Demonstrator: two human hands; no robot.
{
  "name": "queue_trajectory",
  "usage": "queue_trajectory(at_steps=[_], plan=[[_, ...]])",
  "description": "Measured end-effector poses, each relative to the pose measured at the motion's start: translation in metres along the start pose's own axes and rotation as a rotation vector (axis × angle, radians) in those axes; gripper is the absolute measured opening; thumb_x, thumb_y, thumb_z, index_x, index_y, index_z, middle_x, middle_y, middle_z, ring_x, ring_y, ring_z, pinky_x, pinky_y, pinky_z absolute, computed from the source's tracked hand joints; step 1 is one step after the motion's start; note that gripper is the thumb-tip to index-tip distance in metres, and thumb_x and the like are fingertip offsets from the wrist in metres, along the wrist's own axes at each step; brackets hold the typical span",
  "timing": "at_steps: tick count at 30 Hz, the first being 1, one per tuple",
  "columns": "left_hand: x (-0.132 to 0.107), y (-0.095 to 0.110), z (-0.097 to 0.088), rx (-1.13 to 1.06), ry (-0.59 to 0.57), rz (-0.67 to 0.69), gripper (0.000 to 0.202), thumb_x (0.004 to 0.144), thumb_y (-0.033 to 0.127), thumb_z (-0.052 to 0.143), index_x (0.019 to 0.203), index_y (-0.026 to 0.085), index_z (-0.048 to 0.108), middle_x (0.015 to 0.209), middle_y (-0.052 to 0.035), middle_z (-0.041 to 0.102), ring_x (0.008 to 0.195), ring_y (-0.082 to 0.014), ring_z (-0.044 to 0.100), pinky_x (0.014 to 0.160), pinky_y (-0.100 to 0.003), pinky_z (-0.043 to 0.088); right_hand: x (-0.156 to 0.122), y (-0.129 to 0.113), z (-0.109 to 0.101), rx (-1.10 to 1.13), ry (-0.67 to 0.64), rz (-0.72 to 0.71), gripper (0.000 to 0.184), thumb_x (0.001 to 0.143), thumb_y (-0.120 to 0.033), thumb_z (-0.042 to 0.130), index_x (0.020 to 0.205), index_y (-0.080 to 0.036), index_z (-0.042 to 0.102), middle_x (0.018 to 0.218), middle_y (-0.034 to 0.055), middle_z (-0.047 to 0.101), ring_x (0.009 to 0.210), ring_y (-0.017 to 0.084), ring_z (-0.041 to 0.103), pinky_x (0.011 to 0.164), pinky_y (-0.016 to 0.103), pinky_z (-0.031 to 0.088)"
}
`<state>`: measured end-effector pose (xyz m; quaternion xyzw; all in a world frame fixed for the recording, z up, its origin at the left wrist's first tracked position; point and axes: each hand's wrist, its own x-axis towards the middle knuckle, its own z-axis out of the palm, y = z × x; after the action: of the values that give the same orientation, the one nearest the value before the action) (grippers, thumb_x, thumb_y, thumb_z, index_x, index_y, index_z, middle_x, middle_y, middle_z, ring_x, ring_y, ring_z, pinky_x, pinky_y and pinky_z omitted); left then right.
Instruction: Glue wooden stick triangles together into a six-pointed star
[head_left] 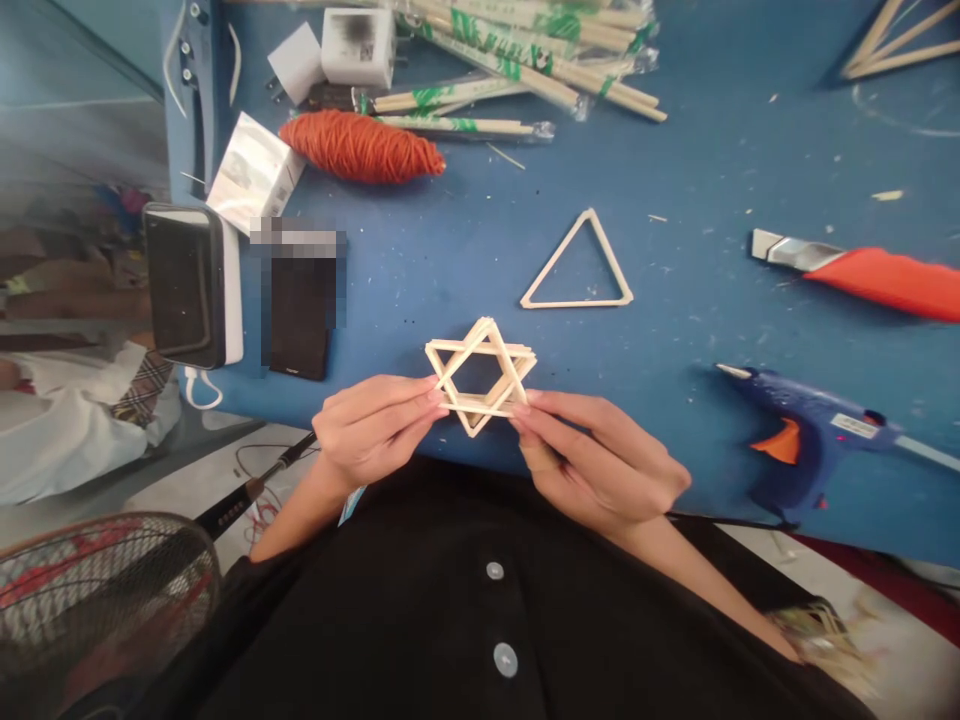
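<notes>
Pale wooden six-pointed star frame (480, 347): held at the near edge of the blue counter (420, 260).
Left hand (379, 428): star's lower left pinched by the fingers.
Right hand (600, 455): star's lower right pinched likewise.
Flat pale wooden triangle (576, 303): laid farther from that edge, beyond the star.

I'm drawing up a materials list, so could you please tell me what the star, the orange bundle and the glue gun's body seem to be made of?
Star: probably wood or bamboo, matte, given its pale, unpainted surface. Orange bundle: likely yarn or cord, dull, from its visibly wound surface; fibre unclear. Glue gun's body: apparently blue plastic, smooth, from its moulded look.
</notes>
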<state>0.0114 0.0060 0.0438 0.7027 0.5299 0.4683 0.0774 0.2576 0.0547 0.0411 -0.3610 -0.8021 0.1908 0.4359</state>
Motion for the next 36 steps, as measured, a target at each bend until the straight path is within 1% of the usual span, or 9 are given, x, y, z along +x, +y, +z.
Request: queue_trajectory(at_steps=[2,6,10,15,20,25,30,36], plan=[[0.000,-0.001,0.000,-0.008,-0.003,0.003,0.019,0.093,0.007,0.093,0.106,0.020,0.086,0.104,-0.0030,0.092,0.081,-0.0187,0.089,0.072,-0.025,0.076,0.000,0.000,0.001,0.010,0.005,0.009,0.027,0.087,0.002,0.088,0.106,-0.018,0.087,0.099,0.0053,0.089,0.083,0.017,0.086,0.079,0.025,0.073],[0.002,-0.003,-0.001,-0.034,0.000,0.006,0.019,0.092,0.007,0.094,0.104,0.020,0.087,0.103,-0.0036,0.092,0.080,-0.0191,0.090,0.072,-0.025,0.076,-0.001,0.001,0.004,0.012,0.030,0.032,0.026,0.090,-0.002,0.087,0.108,-0.021,0.087,0.100,0.0031,0.089,0.083,0.017,0.086,0.078,0.026,0.074],[0.003,-0.005,-0.002,-0.048,0.001,0.014,0.020,0.091,0.006,0.094,0.103,0.019,0.086,0.101,-0.0031,0.092,0.079,-0.0192,0.090,0.072,-0.025,0.076,-0.001,0.000,0.008,0.013,0.066,0.028,0.028,0.089,-0.001,0.086,0.108,-0.021,0.086,0.101,0.0023,0.089,0.083,0.016,0.086,0.079,0.026,0.074],[0.003,-0.006,-0.001,-0.055,-0.006,0.028,0.024,0.089,0.001,0.092,0.105,0.017,0.086,0.101,-0.0043,0.092,0.083,-0.0191,0.090,0.077,-0.025,0.077,-0.001,0.000,0.009,-0.016,0.082,-0.008,0.027,0.086,0.002,0.087,0.105,-0.017,0.086,0.099,0.0043,0.090,0.084,0.016,0.087,0.082,0.023,0.074],[0.000,-0.007,-0.001,-0.075,-0.005,0.020,0.024,0.089,-0.001,0.089,0.105,0.017,0.086,0.104,-0.0053,0.092,0.086,-0.0186,0.090,0.082,-0.025,0.077,-0.003,0.003,0.009,-0.067,0.080,-0.047,0.024,0.091,-0.003,0.086,0.107,-0.021,0.088,0.101,0.0034,0.091,0.083,0.017,0.087,0.080,0.025,0.074],[-0.001,-0.008,0.000,-0.102,0.002,0.003,0.024,0.090,-0.001,0.089,0.105,0.018,0.086,0.105,-0.0052,0.092,0.088,-0.0177,0.091,0.086,-0.023,0.076,-0.004,0.006,0.013,-0.111,0.121,-0.087,0.024,0.090,-0.003,0.087,0.105,-0.021,0.088,0.099,0.0024,0.091,0.079,0.017,0.087,0.078,0.023,0.073],[-0.002,-0.006,0.004,-0.071,0.039,0.004,0.022,0.092,0.001,0.088,0.104,0.019,0.086,0.104,-0.0045,0.093,0.087,-0.0183,0.091,0.085,-0.025,0.076,-0.005,0.006,0.018,-0.141,0.156,-0.117,0.023,0.093,-0.004,0.083,0.107,-0.023,0.087,0.100,0.0021,0.091,0.080,0.018,0.088,0.077,0.026,0.074],[-0.004,-0.006,0.005,0.007,0.072,0.056,0.017,0.095,0.004,0.087,0.104,0.019,0.086,0.103,-0.0053,0.093,0.086,-0.0198,0.091,0.084,-0.026,0.077,-0.007,0.008,0.022,-0.158,0.167,-0.151,0.026,0.093,-0.003,0.082,0.110,-0.022,0.087,0.102,0.0034,0.090,0.086,0.017,0.087,0.083,0.025,0.073]])
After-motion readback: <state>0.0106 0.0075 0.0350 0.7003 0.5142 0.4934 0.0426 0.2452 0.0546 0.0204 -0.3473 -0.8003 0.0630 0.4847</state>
